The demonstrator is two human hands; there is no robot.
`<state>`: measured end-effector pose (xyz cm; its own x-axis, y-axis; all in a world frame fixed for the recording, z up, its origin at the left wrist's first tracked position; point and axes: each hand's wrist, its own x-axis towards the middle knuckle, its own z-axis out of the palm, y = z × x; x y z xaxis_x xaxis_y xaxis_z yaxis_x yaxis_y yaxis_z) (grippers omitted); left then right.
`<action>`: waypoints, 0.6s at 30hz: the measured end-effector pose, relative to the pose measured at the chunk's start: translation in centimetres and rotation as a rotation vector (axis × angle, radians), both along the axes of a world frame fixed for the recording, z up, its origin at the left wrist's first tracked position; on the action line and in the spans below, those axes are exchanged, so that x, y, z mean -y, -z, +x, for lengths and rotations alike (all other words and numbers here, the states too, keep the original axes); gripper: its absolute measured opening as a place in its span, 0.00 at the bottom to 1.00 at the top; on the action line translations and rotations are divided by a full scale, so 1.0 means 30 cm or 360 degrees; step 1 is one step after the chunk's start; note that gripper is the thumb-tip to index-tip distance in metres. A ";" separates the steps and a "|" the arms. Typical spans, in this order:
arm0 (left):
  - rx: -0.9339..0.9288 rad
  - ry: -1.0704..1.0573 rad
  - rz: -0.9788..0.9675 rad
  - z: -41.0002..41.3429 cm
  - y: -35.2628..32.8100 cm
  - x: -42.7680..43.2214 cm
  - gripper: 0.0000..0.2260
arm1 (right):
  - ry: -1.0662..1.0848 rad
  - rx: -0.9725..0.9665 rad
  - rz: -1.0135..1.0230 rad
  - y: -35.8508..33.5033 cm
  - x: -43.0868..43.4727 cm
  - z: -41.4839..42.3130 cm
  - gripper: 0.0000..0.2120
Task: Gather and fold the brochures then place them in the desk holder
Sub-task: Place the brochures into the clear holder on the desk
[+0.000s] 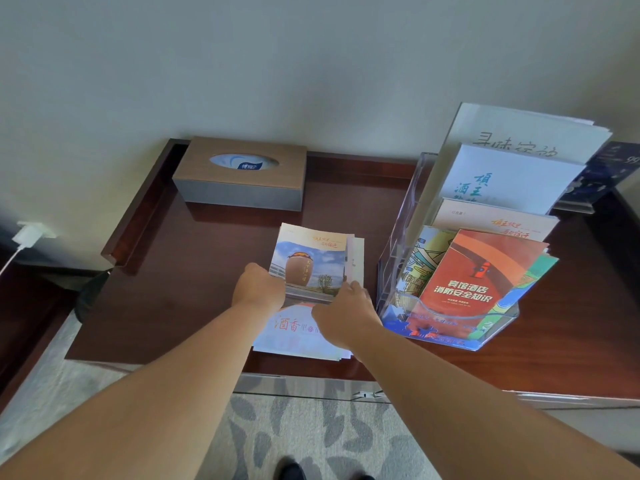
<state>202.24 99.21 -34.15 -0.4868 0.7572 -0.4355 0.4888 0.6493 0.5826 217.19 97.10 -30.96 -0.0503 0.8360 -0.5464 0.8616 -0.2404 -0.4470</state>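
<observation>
Top brochure held in both hands, beside holder: risk of slip and fan-out.

Left hand (258, 289) curls round the lower left edge of the brochure (308, 263); right hand (341, 311) pinches its lower right corner. The brochure sits over the stack (298, 341) on the desk (194, 289), just left of the holder (393, 271). Loose leaves show behind its right edge. If the grip catches only the front leaf, they may fan out or drop. An unsquared fold would likely come out skewed. The holder's front pockets look crowded, so insertion may snag. The stack lies near the desk's front edge and a nudge could slide it off.
</observation>
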 end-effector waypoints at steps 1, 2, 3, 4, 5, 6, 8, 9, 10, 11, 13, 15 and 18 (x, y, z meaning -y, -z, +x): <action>0.0054 -0.0012 -0.0003 0.004 0.000 -0.002 0.11 | -0.0027 0.0009 0.0005 0.000 0.000 0.000 0.31; 0.0115 -0.0030 0.0005 0.009 -0.001 -0.005 0.10 | -0.0044 0.0009 0.0006 -0.001 0.000 0.000 0.32; 0.0169 -0.0058 0.0016 0.014 -0.002 -0.008 0.08 | -0.0046 0.0000 0.0007 -0.003 -0.002 -0.001 0.32; 0.0209 -0.0090 0.0021 0.018 -0.003 -0.013 0.06 | -0.0023 -0.0019 0.0008 -0.008 -0.003 -0.001 0.30; 0.0242 -0.0126 0.0019 0.021 -0.006 -0.019 0.05 | 0.0018 -0.0046 0.0013 -0.011 -0.009 0.001 0.27; 0.0266 -0.0156 0.0013 0.021 -0.010 -0.022 0.04 | 0.0065 -0.0083 0.0016 -0.015 -0.013 0.004 0.23; 0.0278 -0.0169 0.0029 0.016 -0.018 -0.028 0.03 | 0.0141 -0.0170 0.0017 -0.027 -0.021 0.014 0.16; 0.0281 -0.0164 0.0069 0.014 -0.024 -0.029 0.03 | 0.0171 -0.0216 0.0020 -0.030 -0.025 0.018 0.13; 0.0291 -0.0152 0.0128 0.013 -0.035 -0.028 0.04 | 0.0207 -0.0268 0.0028 -0.035 -0.029 0.021 0.12; 0.0317 -0.0135 0.0202 0.014 -0.051 -0.023 0.04 | 0.0257 -0.0331 0.0040 -0.040 -0.033 0.021 0.11; 0.0435 -0.0093 0.0350 0.019 -0.094 -0.010 0.03 | 0.0438 -0.0496 0.0045 -0.056 -0.046 0.017 0.14; 0.0555 -0.0052 0.0464 0.018 -0.142 0.005 0.02 | 0.0632 -0.0623 0.0067 -0.084 -0.068 0.010 0.17; 0.0694 -0.0093 0.0660 0.005 -0.214 0.018 0.02 | 0.0732 -0.0829 0.0292 -0.131 -0.108 0.008 0.11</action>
<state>202.39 98.67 -27.74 -0.3755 0.8841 -0.2782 0.1183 0.3434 0.9317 217.41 100.33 -27.04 0.1132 0.9113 -0.3959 0.3550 -0.4092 -0.8405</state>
